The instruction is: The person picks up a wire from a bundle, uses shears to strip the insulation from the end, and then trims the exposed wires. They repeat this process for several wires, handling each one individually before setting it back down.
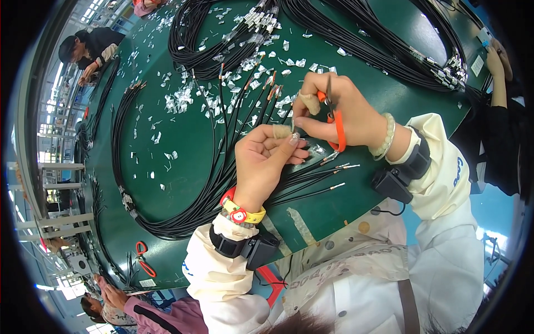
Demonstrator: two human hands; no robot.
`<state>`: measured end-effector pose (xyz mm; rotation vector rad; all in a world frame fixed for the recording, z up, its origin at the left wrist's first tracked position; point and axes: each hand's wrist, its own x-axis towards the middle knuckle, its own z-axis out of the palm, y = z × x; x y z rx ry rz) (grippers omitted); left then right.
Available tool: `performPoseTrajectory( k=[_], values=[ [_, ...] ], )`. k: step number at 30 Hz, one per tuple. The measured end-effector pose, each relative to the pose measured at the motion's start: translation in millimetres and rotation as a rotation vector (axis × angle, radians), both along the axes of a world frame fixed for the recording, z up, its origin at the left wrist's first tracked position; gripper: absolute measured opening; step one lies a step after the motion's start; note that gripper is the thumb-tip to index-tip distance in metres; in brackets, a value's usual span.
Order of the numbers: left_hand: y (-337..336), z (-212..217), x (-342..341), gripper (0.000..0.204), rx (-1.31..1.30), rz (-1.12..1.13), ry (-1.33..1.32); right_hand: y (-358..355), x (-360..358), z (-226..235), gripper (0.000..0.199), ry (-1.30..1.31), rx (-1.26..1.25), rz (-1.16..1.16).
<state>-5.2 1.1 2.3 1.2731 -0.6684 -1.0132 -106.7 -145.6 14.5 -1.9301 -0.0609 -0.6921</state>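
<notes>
My left hand [260,158] is closed, its thumb and a finger in a tan finger cover pinching the stripped end of a black cable, mostly hidden by the fingers. Just above it, my right hand [350,108] pinches at the same spot with thumb and covered index finger; what lies between those tips is too small to tell. Orange-handled scissors [340,131] are held in my right hand, blades pointing up past the fingers. Around my hands fan black cables [222,189] with exposed copper and silvery ends. More stripped cable ends [334,187] lie beneath my right hand.
Clear plastic scraps [181,99] litter the green table [167,197]. Coiled cable bundles [192,50] lie at the far side, others [400,61] at far right. Red-handled scissors [146,261] rest near the left edge. Other people [92,47] work around the table.
</notes>
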Motion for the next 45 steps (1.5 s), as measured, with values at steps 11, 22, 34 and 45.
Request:
performPoseTrajectory(
  k=[11, 22, 34, 45],
  values=[
    [-10.0, 10.3, -11.7, 0.007, -0.012, -0.035, -0.228, -18.1, -3.0, 20.1, 0.031, 0.240, 0.432, 0.232],
    [-11.4, 11.2, -21.8, 0.005, 0.002, -0.006, -0.195, -27.5, -19.6, 28.8, 0.029, 0.241, 0.326, 0.172],
    [-16.5, 9.7, -40.0, 0.006, -0.007, 0.005, -0.351, -37.6, -38.3, 21.4, 0.029, 0.267, 0.288, 0.268],
    [6.3, -7.6, -10.1, 0.011, -0.054, 0.020, -0.521, -13.8, -16.7, 13.2, 0.030, 0.272, 0.307, 0.240]
  ],
)
